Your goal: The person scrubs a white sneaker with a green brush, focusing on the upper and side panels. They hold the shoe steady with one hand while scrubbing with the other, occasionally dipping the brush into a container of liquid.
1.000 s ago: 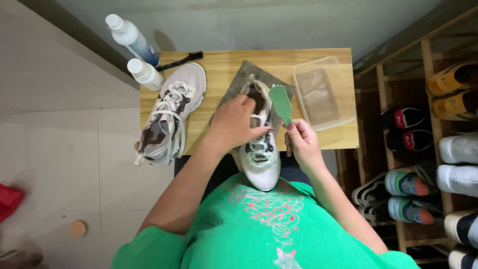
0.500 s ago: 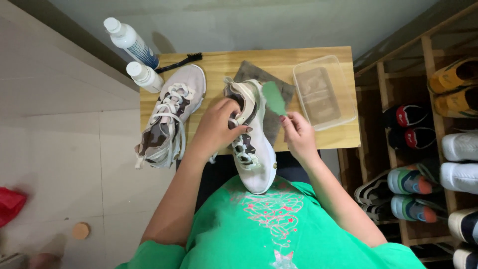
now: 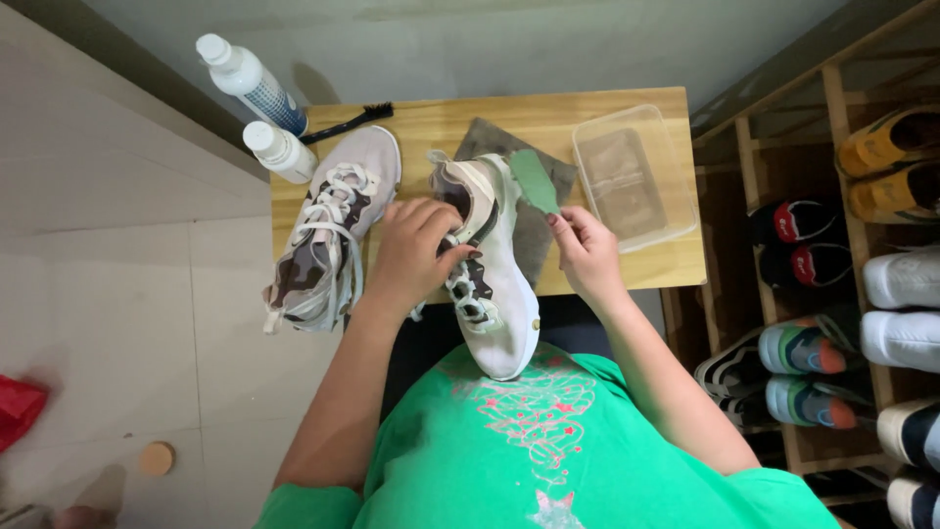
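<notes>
At the bottom of the frame the green shirt [image 3: 548,460] fills the foreground and hides the lap and the near edge of the tabletop [image 3: 676,264]. Just above it, the pale sneaker [image 3: 490,264] lies with its toe overhanging toward the body in the centre. The left hand [image 3: 416,255] is clamped over its laces and collar, fingers curled so that the tongue area is hidden. To the right of centre, the right hand [image 3: 587,250] pinches the lower end of a green insole [image 3: 535,181], fingers together on it. A grey cloth [image 3: 534,225] is partly covered beneath. Left of centre lies a second sneaker [image 3: 328,235]. Farther up sit a clear tray [image 3: 632,176], a black brush [image 3: 348,122] and two white bottles [image 3: 259,108], their contents unreadable.
</notes>
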